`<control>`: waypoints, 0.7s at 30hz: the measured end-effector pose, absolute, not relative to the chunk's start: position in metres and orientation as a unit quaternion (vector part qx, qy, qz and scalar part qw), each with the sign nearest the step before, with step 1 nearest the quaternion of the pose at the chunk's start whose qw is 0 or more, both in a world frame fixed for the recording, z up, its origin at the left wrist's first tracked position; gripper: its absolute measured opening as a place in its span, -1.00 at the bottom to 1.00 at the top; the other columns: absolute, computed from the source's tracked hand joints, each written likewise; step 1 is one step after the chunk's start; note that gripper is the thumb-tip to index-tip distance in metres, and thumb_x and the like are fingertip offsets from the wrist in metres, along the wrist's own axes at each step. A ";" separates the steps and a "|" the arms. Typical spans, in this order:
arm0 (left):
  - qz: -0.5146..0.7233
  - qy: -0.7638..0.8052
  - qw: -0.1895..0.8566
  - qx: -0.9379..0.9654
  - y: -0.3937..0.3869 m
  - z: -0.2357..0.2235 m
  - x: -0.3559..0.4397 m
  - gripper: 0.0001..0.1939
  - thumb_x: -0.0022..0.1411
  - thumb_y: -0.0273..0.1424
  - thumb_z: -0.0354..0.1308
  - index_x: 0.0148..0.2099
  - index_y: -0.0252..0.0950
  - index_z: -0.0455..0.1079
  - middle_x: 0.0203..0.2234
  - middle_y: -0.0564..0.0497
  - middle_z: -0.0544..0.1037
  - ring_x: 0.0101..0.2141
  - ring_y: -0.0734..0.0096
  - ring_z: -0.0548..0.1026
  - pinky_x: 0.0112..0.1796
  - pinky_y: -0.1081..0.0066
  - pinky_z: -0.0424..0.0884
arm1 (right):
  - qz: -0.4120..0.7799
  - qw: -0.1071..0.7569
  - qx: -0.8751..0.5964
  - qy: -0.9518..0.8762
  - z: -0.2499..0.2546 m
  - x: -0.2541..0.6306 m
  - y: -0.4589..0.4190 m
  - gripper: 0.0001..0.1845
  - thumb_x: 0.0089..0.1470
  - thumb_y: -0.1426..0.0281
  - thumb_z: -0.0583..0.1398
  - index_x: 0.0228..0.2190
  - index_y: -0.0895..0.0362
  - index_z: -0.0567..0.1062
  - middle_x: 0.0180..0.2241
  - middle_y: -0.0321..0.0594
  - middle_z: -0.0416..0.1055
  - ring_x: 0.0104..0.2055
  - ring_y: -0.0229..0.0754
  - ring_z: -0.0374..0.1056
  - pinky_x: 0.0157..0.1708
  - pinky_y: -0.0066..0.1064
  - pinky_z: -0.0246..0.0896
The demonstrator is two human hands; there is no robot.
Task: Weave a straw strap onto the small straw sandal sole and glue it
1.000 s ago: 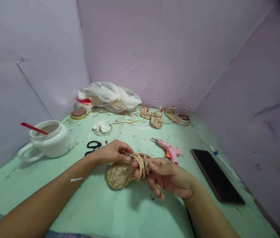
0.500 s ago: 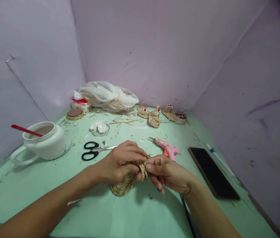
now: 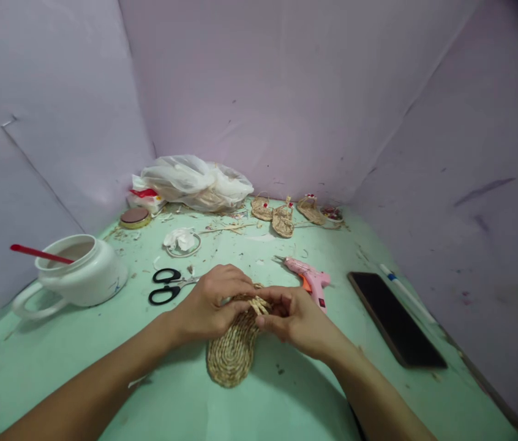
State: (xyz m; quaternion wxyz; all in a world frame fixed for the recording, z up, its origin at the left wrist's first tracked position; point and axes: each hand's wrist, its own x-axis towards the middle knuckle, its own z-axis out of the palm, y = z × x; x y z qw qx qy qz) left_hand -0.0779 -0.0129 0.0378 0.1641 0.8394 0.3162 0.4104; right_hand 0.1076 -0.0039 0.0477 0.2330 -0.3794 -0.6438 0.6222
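A small woven straw slipper (image 3: 232, 352) is held just over the table, its coiled sole facing up and its rounded end towards me. My left hand (image 3: 217, 300) grips its left side near the strap, fingers over the far edge and thumb on top. From the right, my right hand (image 3: 296, 315) pinches the braided strap (image 3: 259, 304) between thumb and fingers. Fingers cover most of the slipper's far end. Just left of my left hand lie black-handled scissors (image 3: 167, 286), their blade tips hidden behind it. Beyond my right hand is a pink glue gun (image 3: 307, 274).
A white mug (image 3: 87, 272) with a red stick stands at left. A phone (image 3: 394, 318) and a white pen (image 3: 406, 293) lie at right. Along the back are a plastic bag (image 3: 199, 184), a round tin (image 3: 135, 217) and several small straw slippers (image 3: 283, 222). Straw scraps litter the table (image 3: 185, 392).
The slipper has turned so its rounded end points more towards me. My left hand has moved onto its strap area, and my right fingers have come out from under the strap to pinch it.
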 end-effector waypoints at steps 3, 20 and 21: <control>0.420 0.360 0.190 0.811 -0.016 0.038 -0.076 -0.82 0.06 -0.56 0.11 -0.24 -0.34 0.45 -0.37 -0.10 0.54 -0.30 0.32 0.46 -0.25 0.27 0.37 | 0.582 0.256 -0.376 -0.674 0.047 0.108 -0.003 -0.67 -0.15 0.57 0.18 -0.25 0.19 0.52 -0.64 -0.43 0.14 -0.62 -0.44 -0.08 -0.66 -0.55 -0.18; 0.358 0.484 0.324 0.730 -0.013 0.038 -0.071 -0.87 0.01 -0.51 0.13 -0.31 -0.31 0.41 -0.36 -0.01 0.54 -0.29 0.36 0.46 -0.21 0.32 0.34 | 0.459 0.290 -0.380 -0.749 0.031 0.109 -0.002 -0.52 -0.03 0.53 0.12 -0.03 0.08 0.23 -0.23 -0.22 0.39 -0.57 -0.40 0.19 -0.56 -0.50 0.14; 0.354 0.485 0.324 0.731 -0.013 0.038 -0.071 -0.87 0.01 -0.51 0.13 -0.31 -0.31 0.41 -0.36 -0.01 0.54 -0.29 0.36 0.46 -0.20 0.33 0.34 | 0.447 0.285 -0.383 -0.757 0.031 0.110 -0.002 -0.53 -0.03 0.53 0.13 -0.04 0.07 0.24 -0.22 -0.23 0.40 -0.55 -0.39 0.20 -0.55 -0.49 0.15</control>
